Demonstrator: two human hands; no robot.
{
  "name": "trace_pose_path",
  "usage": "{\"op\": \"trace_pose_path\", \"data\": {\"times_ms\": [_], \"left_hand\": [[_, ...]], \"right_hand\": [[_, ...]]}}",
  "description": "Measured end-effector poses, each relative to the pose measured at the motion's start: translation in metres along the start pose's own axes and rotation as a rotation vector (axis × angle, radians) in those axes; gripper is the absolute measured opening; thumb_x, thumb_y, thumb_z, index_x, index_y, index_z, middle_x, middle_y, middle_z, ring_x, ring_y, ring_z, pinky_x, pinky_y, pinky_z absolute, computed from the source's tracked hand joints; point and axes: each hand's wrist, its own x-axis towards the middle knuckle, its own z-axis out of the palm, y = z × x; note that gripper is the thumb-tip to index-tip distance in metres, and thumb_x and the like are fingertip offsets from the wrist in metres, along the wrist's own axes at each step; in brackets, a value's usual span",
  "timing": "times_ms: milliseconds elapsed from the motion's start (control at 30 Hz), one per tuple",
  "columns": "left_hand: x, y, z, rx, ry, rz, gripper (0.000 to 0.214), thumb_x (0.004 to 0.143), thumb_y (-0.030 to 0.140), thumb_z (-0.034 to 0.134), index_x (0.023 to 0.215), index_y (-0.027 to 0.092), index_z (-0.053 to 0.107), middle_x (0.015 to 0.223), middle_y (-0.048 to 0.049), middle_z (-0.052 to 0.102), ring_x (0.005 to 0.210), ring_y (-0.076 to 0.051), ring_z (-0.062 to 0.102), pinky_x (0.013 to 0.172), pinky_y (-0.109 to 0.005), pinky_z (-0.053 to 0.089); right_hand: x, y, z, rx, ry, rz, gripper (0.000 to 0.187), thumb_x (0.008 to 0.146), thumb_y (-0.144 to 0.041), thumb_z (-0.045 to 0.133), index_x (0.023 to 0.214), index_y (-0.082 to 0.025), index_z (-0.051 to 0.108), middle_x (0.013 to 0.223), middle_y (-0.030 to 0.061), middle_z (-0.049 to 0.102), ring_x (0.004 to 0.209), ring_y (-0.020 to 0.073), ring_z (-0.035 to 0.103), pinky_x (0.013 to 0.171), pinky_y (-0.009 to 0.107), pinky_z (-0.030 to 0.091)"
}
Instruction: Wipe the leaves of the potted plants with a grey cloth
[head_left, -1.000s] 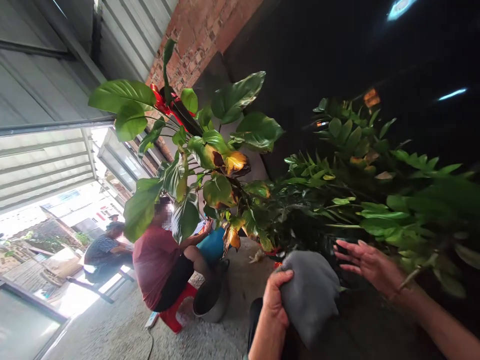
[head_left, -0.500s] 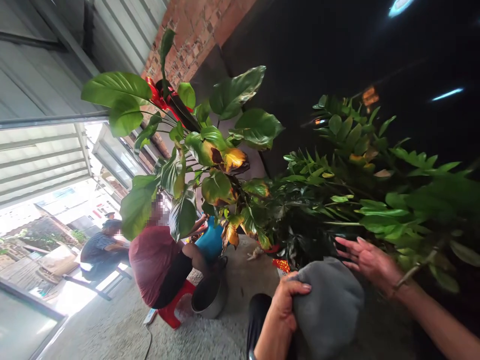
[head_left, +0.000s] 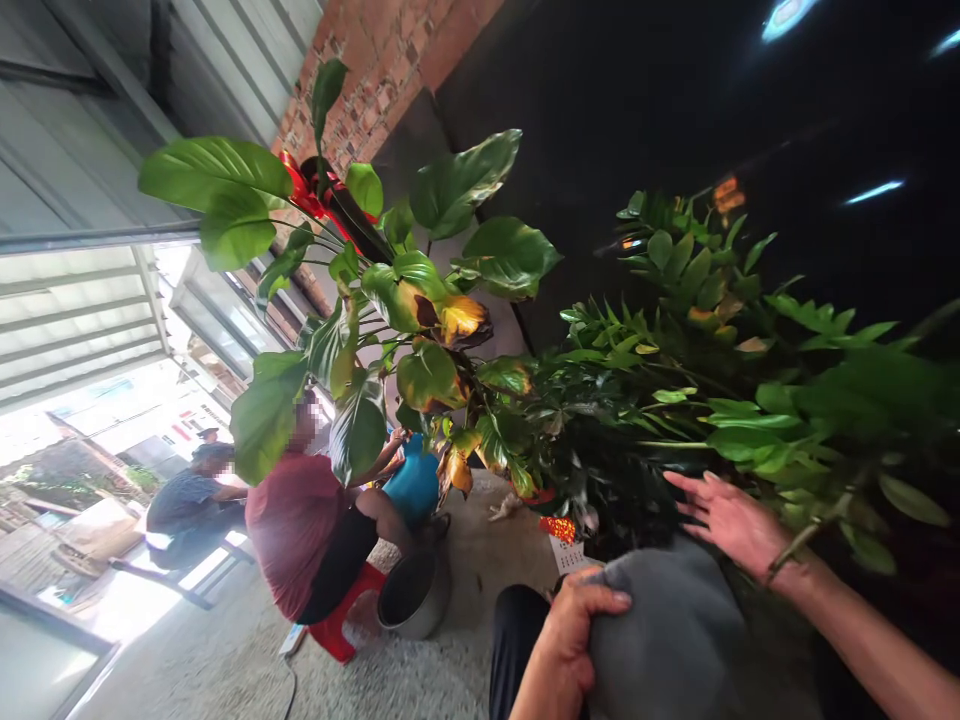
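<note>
The cloth (head_left: 660, 630) is plain grey. The right plant (head_left: 757, 440) is dk green w/ few yellow lvs. The left plant (head_left: 431, 375) has green lvs w/ paler veins, also some yellow & brown patches. The bow (head_left: 302, 190) is bright red; the big panel (head_left: 660, 100) is black; the brick wall (head_left: 367, 100) is orange-red. The shirt (head_left: 292, 530) of one person is dull red, the stool (head_left: 341, 630) brighter red, the bucket (head_left: 424, 605) grey. The small scrap (head_left: 557, 528) is red-orange, perhaps w/ yellow specks.
</note>
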Motion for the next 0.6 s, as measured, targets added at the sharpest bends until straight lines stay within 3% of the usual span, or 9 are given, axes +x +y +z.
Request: {"op": "trace_pose_path", "data": {"times_ms": [67,133,200,267,333,433,500,533,600], "left_hand": [[-0.01,0.01,0.0,-0.002,-0.039,0.055,0.036,0.038,0.007,0.074,0.073,0.015,0.069,0.064,-0.0036,0.069,0.059,-0.02,0.061,0.066,-0.032,0.045],[-0.014,0.039,0.012,-0.065,-0.029,0.167,0.037,0.04,0.012,0.076,0.077,0.015,0.07,0.066,-0.0037,0.07,0.062,-0.02,0.062,0.068,-0.032,0.046],[-0.009,0.068,0.03,-0.174,0.092,0.26,0.026,0.048,0.019,0.076,0.073,0.016,0.069,0.063,-0.0024,0.069,0.06,-0.019,0.062,0.07,-0.032,0.049],[0.002,0.08,0.046,-0.249,0.226,0.323,0.015,0.058,0.021,0.074,0.071,0.018,0.067,0.064,-0.0019,0.07,0.061,-0.018,0.063,0.074,-0.031,0.05],[0.011,0.067,0.053,-0.219,0.269,0.285,0.011,0.061,0.021,0.072,0.071,0.018,0.067,0.064,-0.0026,0.07,0.066,-0.019,0.065,0.078,-0.033,0.05],[0.011,0.024,0.041,-0.042,0.111,0.077,0.019,0.055,0.019,0.074,0.073,0.016,0.069,0.064,-0.0055,0.069,0.069,-0.024,0.066,0.077,-0.037,0.049],[-0.001,0.007,0.024,0.013,0.026,0.011,0.028,0.047,0.014,0.074,0.074,0.015,0.07,0.065,-0.0051,0.07,0.064,-0.022,0.064,0.07,-0.033,0.048],[-0.008,0.008,0.017,0.008,0.008,0.026,0.032,0.044,0.012,0.074,0.076,0.014,0.07,0.065,-0.0048,0.07,0.062,-0.021,0.063,0.067,-0.032,0.048],[-0.021,0.031,0.008,-0.06,0.02,0.141,0.038,0.041,0.01,0.074,0.078,0.015,0.07,0.066,-0.0036,0.07,0.059,-0.019,0.063,0.061,-0.029,0.048]], "right_hand": [[-0.001,-0.002,-0.001,-0.001,-0.009,0.015,0.029,0.078,-0.044,0.055,0.089,-0.024,0.073,0.119,0.0124,0.071,0.107,0.033,0.064,0.092,0.052,0.052],[-0.003,-0.002,0.0,0.011,0.001,0.002,0.03,0.078,-0.046,0.055,0.089,-0.024,0.072,0.115,0.0123,0.072,0.109,0.0329,0.063,0.095,0.052,0.051],[-0.004,-0.001,0.003,0.023,0.016,-0.022,0.033,0.077,-0.049,0.055,0.092,-0.025,0.072,0.107,0.0113,0.074,0.11,0.0333,0.062,0.097,0.054,0.05],[-0.004,0.001,0.005,0.04,0.031,-0.038,0.032,0.076,-0.049,0.056,0.091,-0.027,0.073,0.099,0.0102,0.075,0.111,0.0341,0.062,0.099,0.055,0.049],[-0.003,0.003,0.007,0.049,0.058,-0.041,0.029,0.075,-0.048,0.058,0.088,-0.027,0.073,0.099,0.0102,0.076,0.115,0.0348,0.061,0.099,0.054,0.049],[-0.003,0.001,0.009,0.039,0.102,-0.018,0.028,0.079,-0.047,0.054,0.085,-0.027,0.073,0.109,0.0112,0.075,0.123,0.0342,0.056,0.101,0.052,0.047],[-0.004,-0.003,0.009,0.02,0.106,0.029,0.032,0.081,-0.047,0.049,0.083,-0.026,0.073,0.108,0.0124,0.076,0.124,0.0335,0.056,0.103,0.053,0.045],[-0.004,-0.005,0.008,0.012,0.091,0.052,0.033,0.083,-0.046,0.047,0.083,-0.025,0.073,0.106,0.013,0.076,0.123,0.0333,0.057,0.104,0.053,0.044],[-0.005,-0.007,0.008,0.011,0.059,0.067,0.035,0.084,-0.044,0.045,0.083,-0.024,0.073,0.101,0.0136,0.077,0.12,0.0335,0.06,0.106,0.053,0.042]]}}
